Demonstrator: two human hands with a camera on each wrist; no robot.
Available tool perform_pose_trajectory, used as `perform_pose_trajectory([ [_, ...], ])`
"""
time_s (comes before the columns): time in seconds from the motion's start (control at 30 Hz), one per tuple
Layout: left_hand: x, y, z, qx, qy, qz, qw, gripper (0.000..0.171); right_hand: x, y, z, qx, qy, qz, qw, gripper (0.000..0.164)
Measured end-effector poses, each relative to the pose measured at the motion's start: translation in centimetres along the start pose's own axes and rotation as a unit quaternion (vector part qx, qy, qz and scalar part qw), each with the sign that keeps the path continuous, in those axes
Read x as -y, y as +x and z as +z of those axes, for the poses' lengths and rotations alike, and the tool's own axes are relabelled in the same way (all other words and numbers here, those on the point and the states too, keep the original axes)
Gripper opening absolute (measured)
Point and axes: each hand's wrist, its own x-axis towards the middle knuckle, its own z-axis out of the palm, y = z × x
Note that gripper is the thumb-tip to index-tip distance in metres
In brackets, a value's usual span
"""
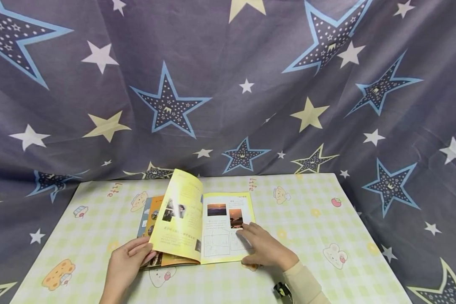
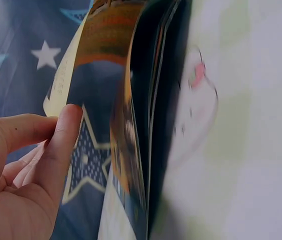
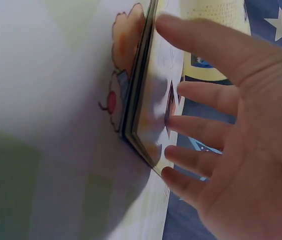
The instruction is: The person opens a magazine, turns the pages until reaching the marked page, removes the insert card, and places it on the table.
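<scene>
An open picture magazine (image 1: 222, 249) lies on the table, its yellow-bordered right page printed with two sunset photos. My left hand (image 1: 126, 264) pinches the lower outer corner of a raised yellow page (image 1: 180, 223) between thumb and fingers. In the left wrist view this page (image 2: 63, 82) curves up, apart from the pages under it. Over the lower right of the magazine, my right hand (image 1: 266, 249) has its fingers spread. In the right wrist view the fingertips of my right hand (image 3: 241, 120) are at the magazine's edge; whether each one touches it is hard to tell.
A green-and-white checked tablecloth (image 1: 308, 223) with cartoon animals covers the table. Behind and beside the table hangs a dark star-patterned curtain (image 1: 228, 105). A black device (image 1: 282, 291) sits by the right wrist, below the beige sleeve (image 1: 304, 285).
</scene>
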Motion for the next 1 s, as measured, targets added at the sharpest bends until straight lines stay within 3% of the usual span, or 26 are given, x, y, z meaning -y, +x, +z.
perform_pose_trajectory([
  [0.3, 1.3, -0.2, -2.0, -0.06, 0.025, -0.028, 0.9975, 0.037, -0.5, -0.3, 0.3, 0.021, -0.02, 0.007, 1.0, 0.077],
  [0.43, 1.8, -0.1, -2.5, -0.058, 0.025, -0.043, 0.9971, 0.039, -0.6, -0.4, 0.0, 0.025, -0.014, 0.006, 1.0, 0.072],
  [0.6, 2.4, 0.0, -2.8, -0.052, 0.029, -0.063, 0.9962, 0.04, -0.7, -0.5, -0.5, 0.033, -0.002, -0.004, 0.999, 0.055],
  [0.73, 2.6, 0.0, -3.0, -0.049, 0.032, -0.067, 0.9961, 0.04, -0.8, -0.6, -1.0, 0.03, 0.048, -0.025, 0.998, 0.035],
  [0.87, 2.5, 0.0, -3.1, -0.047, 0.028, -0.064, 0.9964, 0.039, -1.2, -0.7, -1.2, -0.001, 0.105, -0.026, 0.994, 0.026],
  [1.0, 2.2, -0.1, -3.1, -0.054, 0.039, -0.058, 0.9961, 0.04, -1.4, -0.7, -1.3, -0.071, 0.096, -0.015, 0.993, 0.024],
])
